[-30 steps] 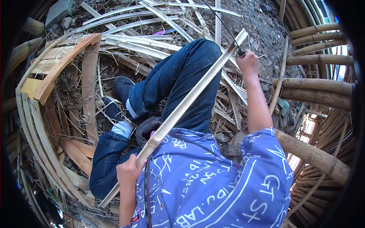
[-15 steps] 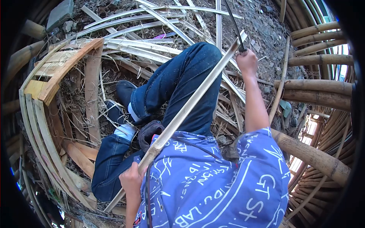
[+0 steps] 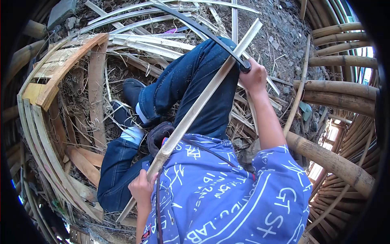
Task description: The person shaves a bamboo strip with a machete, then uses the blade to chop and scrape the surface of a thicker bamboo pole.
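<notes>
A long split bamboo strip slants across my lap, from low on the left up to the right beyond my raised knee. My left hand is closed round its lower part, just below a node, with the strip's tail sticking out beneath. In my right hand is the dark handle of a machete, its long, slightly curved blade pointing to the upper left. The blade crosses over the strip near its upper end, close to my right fist.
Several cut bamboo strips and thin shavings litter the ground ahead. A wooden frame with slats stands on the left, beside my shoes. Thick bamboo poles line the right side, and a grey block lies at the upper left.
My right hand has come down and slightly left, and the machete's blade has swung from pointing up to the upper left, across the strip. My left hand keeps its hold.
</notes>
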`<state>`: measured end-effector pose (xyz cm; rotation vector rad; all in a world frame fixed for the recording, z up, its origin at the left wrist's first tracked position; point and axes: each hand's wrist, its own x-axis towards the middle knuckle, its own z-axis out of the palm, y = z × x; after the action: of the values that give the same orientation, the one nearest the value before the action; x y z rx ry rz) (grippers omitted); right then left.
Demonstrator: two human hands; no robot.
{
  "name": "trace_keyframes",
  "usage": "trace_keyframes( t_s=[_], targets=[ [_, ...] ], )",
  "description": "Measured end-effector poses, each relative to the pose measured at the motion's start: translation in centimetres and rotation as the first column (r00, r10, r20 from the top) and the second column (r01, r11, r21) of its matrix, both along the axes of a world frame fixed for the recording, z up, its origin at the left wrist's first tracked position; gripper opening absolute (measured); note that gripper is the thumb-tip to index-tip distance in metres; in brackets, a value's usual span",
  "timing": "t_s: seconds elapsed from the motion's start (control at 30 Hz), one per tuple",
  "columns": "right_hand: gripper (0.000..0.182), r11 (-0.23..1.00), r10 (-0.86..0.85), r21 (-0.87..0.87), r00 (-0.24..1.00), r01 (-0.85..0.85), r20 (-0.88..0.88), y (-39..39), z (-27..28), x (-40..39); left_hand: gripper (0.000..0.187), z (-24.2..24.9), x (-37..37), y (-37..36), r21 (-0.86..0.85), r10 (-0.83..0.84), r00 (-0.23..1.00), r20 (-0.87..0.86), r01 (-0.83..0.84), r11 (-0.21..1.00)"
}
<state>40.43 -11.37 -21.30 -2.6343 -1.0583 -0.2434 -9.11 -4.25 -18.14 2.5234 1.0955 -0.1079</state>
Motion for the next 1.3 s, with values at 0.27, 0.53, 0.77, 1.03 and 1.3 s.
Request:
trace_keyframes(
  t_s=[0.27, 0.53, 0.77, 1.03, 1.3],
  targets=[
    [0.019, 0.949, -0.281, -0.172, 0.956, 0.264, -0.081, 2.0, 1.1, 5.9, 0.05, -0.3, -0.1, -0.2, -0.053, 0.017, 1.0, 0.018, -0.016, 0.998],
    [0.028, 0.875, -0.353, -0.343, 0.935, 0.342, 0.031, 4.3, 2.3, 10.2, 0.049, -0.5, -0.4, -0.3, -0.066, 0.019, 0.999, 0.027, -0.017, 0.998],
    [0.023, 0.95, -0.278, -0.158, 0.959, 0.268, -0.048, 2.2, 0.8, 8.3, 0.046, -0.4, 0.5, 0.4, -0.066, 0.017, 1.0, 0.003, -0.017, 0.998],
    [0.01, 0.988, -0.059, -0.144, 0.998, 0.056, -0.021, 1.5, 1.3, 3.2, 0.043, -0.6, -0.1, 0.4, -0.182, 0.044, 0.996, 0.083, -0.028, 0.983],
    [0.024, 0.912, -0.313, -0.285, 0.95, 0.296, -0.013, 4.8, 2.6, 11.4, 0.043, -0.7, -0.9, -0.5, -0.192, 0.093, 0.99, 0.104, -0.072, 0.979]
  ],
)
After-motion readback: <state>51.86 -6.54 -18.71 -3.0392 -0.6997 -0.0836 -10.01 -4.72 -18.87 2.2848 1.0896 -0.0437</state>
